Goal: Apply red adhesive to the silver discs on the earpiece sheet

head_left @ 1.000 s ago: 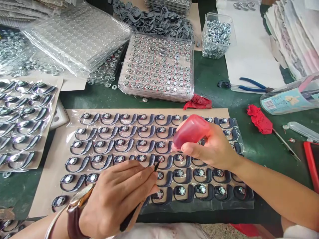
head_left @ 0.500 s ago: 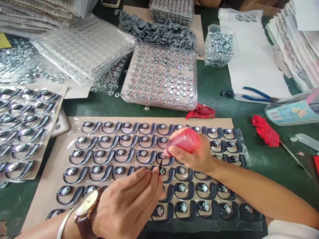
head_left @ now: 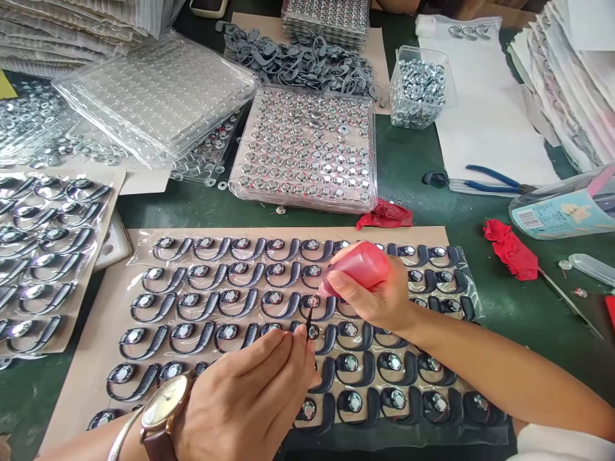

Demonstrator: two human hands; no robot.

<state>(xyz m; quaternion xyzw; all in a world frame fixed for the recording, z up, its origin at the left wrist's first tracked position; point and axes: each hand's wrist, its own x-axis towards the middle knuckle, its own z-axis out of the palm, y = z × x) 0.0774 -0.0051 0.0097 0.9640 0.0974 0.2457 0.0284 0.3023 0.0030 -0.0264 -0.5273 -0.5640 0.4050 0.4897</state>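
Note:
My right hand (head_left: 372,291) is wrapped round a soft red squeeze bottle (head_left: 362,266), its nozzle tilted down to the left over one small round silver part (head_left: 311,301). From the lower left comes my left hand (head_left: 254,384), its fingers pinching a thin dark pointed tool (head_left: 309,315) that looks like tweezers; its tip is at that same part. The part sits on a dark curved ear hook, one of several rows of such ear hooks (head_left: 154,305) under or on clear film on a brown board (head_left: 91,358). My left palm and the tool's rear are hidden.
Behind the board are a clear tray of silver parts (head_left: 307,150), a heap of grey hooks (head_left: 298,61) and a tub of metal washers (head_left: 421,89). Blue-handled pliers (head_left: 494,182) and a red-wrapped rod (head_left: 512,250) lie right. Another hook-filled board (head_left: 41,256) is left.
The bottle's nozzle has risen slightly from the silver part. The tool tip stays at that part, and the whole view has shifted a little.

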